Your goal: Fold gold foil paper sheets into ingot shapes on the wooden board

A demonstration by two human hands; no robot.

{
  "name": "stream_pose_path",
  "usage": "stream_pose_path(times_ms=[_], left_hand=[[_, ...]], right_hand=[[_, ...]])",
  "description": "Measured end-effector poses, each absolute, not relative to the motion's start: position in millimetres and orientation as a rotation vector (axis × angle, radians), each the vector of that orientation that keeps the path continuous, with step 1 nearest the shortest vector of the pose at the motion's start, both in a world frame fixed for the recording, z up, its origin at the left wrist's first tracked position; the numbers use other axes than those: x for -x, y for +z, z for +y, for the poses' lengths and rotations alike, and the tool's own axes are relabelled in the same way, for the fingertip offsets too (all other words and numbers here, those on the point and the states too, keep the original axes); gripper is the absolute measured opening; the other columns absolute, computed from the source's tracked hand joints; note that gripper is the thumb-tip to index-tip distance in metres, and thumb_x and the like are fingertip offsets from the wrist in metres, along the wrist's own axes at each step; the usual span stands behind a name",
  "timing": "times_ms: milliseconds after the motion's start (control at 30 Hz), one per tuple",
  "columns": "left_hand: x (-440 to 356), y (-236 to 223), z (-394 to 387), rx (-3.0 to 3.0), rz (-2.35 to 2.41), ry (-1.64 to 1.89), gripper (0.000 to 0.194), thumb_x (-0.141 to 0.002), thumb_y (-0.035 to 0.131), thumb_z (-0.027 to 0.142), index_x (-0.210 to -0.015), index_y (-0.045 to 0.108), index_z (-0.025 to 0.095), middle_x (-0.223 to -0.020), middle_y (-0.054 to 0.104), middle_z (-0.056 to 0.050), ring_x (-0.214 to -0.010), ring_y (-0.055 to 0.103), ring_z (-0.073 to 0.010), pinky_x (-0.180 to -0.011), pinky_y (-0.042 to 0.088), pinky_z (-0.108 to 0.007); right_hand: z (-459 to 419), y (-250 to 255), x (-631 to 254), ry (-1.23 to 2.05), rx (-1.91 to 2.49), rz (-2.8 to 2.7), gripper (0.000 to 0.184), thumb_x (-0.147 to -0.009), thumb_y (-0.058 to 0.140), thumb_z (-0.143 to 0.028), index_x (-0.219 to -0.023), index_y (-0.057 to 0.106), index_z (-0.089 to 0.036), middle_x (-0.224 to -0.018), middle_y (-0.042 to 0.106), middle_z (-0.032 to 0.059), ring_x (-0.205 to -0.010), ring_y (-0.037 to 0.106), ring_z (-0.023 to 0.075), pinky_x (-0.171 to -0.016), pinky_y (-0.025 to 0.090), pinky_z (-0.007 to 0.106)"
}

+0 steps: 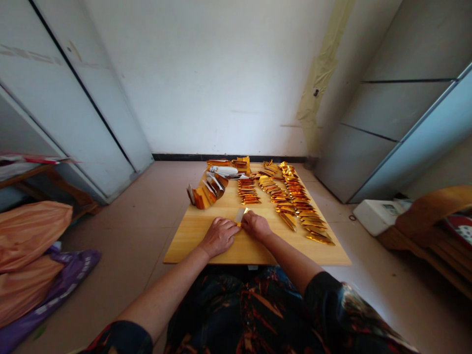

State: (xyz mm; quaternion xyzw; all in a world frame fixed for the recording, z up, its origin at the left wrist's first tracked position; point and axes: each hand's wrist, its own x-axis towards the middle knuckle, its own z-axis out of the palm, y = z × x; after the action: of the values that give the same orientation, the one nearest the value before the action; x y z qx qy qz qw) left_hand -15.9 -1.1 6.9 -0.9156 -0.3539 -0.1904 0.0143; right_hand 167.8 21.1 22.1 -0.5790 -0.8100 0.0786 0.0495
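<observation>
A small sheet of gold foil paper point(240, 215), its pale side partly showing, is between my hands over the near middle of the wooden board. My left hand point(220, 237) rests low on the board, with bent fingers gripping the sheet's near left edge. Fingers curled, my right hand point(257, 226) pinches the sheet at its right side. My fingers hide part of the fold. Rows of folded gold foil pieces point(283, 196) lie to the right, and a shorter stack point(249, 191) lies just beyond my hands. Fanned gold and white sheets point(207, 191) stand at the left.
A white roll-shaped object point(223, 170) lies among papers at the board's point(184, 246) far left. Grey cabinets point(387, 108) flank the wall. A white box point(374, 216) and wooden furniture point(424, 231) are at right; an orange cloth point(33, 236) and purple bag point(73, 268) at left.
</observation>
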Motion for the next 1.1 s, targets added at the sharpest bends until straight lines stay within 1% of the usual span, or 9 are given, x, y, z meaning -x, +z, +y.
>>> stream_pose_path(times_ms=[133,433,600,767,900,1000,1100], left_hand=[[16.6,4.3,-1.0,2.834,-1.103,-0.581,0.032,-0.082,0.049,0.017,-0.111,0.060,0.025,-0.106,0.065,-0.004,-0.099,0.055,-0.0204,-0.090,0.034,-0.041],[15.5,4.4,-1.1,2.822,-1.101,-0.553,0.030,-0.082,0.050,0.018,-0.109,0.061,0.025,-0.101,0.064,-0.004,-0.096,0.054,-0.0202,-0.090,0.034,-0.041],[13.2,5.5,-1.9,2.800,-1.106,-0.550,0.029,-0.081,0.050,0.017,-0.106,0.061,0.025,-0.098,0.064,-0.004,-0.094,0.053,-0.0200,-0.089,0.034,-0.041],[10.9,4.3,-2.7,2.771,-1.125,-0.555,0.027,-0.080,0.050,0.016,-0.102,0.062,0.025,-0.096,0.063,-0.004,-0.094,0.052,-0.0204,-0.087,0.033,-0.041],[10.2,3.8,-3.3,2.764,-1.130,-0.552,0.027,-0.080,0.050,0.015,-0.102,0.061,0.025,-0.096,0.064,-0.004,-0.094,0.052,-0.0206,-0.088,0.033,-0.041],[9.6,4.7,-4.1,2.766,-1.147,-0.543,0.026,-0.080,0.050,0.015,-0.102,0.061,0.024,-0.096,0.063,-0.004,-0.095,0.052,-0.0208,-0.088,0.033,-0.041],[8.9,6.1,-4.5,2.771,-1.152,-0.527,0.027,-0.079,0.050,0.014,-0.101,0.062,0.024,-0.094,0.063,-0.005,-0.094,0.052,-0.0210,-0.088,0.034,-0.041]], right_hand=[[21.2,23.7,-167.9,0.255,1.766,-2.458,0.022,-0.090,0.045,-0.032,-0.101,0.061,-0.022,-0.107,0.061,0.0059,-0.088,0.061,0.0165,-0.069,0.042,0.023],[21.1,22.8,-167.6,0.265,1.794,-2.412,0.022,-0.090,0.046,-0.035,-0.100,0.061,-0.022,-0.108,0.061,0.0057,-0.087,0.061,0.0166,-0.067,0.042,0.023],[20.7,20.9,-167.1,0.273,1.813,-2.362,0.023,-0.092,0.041,-0.034,-0.099,0.060,-0.023,-0.107,0.060,0.0047,-0.083,0.061,0.0149,-0.064,0.040,0.023],[23.4,18.9,-167.7,0.310,1.818,-2.300,0.021,-0.092,0.042,-0.033,-0.097,0.060,-0.023,-0.105,0.059,0.0031,-0.081,0.059,0.0125,-0.064,0.037,0.022],[24.4,19.9,-171.3,0.372,1.778,-2.270,0.015,-0.088,0.049,-0.030,-0.091,0.061,-0.022,-0.097,0.059,0.0011,-0.079,0.057,0.0112,-0.063,0.036,0.021],[22.7,20.9,-173.8,0.437,1.736,-2.252,0.012,-0.081,0.059,-0.032,-0.086,0.062,-0.021,-0.093,0.059,-0.0001,-0.078,0.056,0.0106,-0.064,0.036,0.019],[21.4,21.1,-174.3,0.513,1.722,-2.194,0.013,-0.075,0.065,-0.028,-0.085,0.063,-0.020,-0.092,0.059,-0.0002,-0.076,0.054,0.0108,-0.063,0.036,0.020]])
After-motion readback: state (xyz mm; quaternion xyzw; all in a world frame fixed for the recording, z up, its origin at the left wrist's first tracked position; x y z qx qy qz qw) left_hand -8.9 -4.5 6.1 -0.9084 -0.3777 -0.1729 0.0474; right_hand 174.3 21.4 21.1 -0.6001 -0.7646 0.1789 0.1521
